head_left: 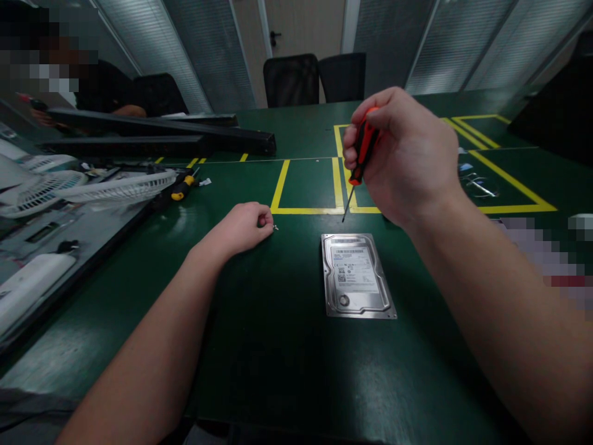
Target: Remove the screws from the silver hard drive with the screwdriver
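Observation:
A red-and-black screwdriver (365,145) is gripped in my right hand (407,151), its thin shaft slanting down and its tip in the air beyond the far edge of the hard drive. The silver hard drive (356,275) lies flat on the green table with its white label up. My left hand (248,227) rests on the table to the left of the drive, fingers curled together. Tiny silvery bits (275,228), which look like small screws, show right at its fingertips. Whether the fingers pinch anything else is hidden.
At left lies a large panel (69,228) with white slotted parts. Near it is a yellow-and-black screwdriver (184,186). Long black bars (185,133) lie farther back, with another person (106,93) behind them. Yellow tape (306,211) marks the table. Clear glasses (482,184) lie at right.

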A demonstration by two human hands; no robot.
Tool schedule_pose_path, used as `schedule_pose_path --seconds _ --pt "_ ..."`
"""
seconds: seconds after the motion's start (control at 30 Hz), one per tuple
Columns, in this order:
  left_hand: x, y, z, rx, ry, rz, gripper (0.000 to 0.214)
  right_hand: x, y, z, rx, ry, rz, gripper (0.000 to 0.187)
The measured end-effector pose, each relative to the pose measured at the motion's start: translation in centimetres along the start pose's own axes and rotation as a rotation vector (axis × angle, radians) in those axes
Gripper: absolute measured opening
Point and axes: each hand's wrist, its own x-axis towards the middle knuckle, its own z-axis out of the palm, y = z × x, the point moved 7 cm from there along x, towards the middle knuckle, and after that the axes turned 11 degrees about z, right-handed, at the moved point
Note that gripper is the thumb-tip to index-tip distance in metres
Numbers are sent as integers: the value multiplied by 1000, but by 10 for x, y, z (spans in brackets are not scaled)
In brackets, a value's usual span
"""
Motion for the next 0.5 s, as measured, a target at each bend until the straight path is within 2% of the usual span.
schedule_pose_path --seconds 0.1,0.23,0.4,0.5 --pt "-4 1 -10 19 59 -9 16 -1 -1 0 17 -3 -18 9" --pt "-8 19 -18 -56 173 76 19 -2 -2 3 38 -28 -27 13" --pt "-2 56 -2 -252 203 256 11 0 2 2 30 14 1 14" --pt "4 71 8 -268 228 327 8 1 1 3 67 -2 -23 13"
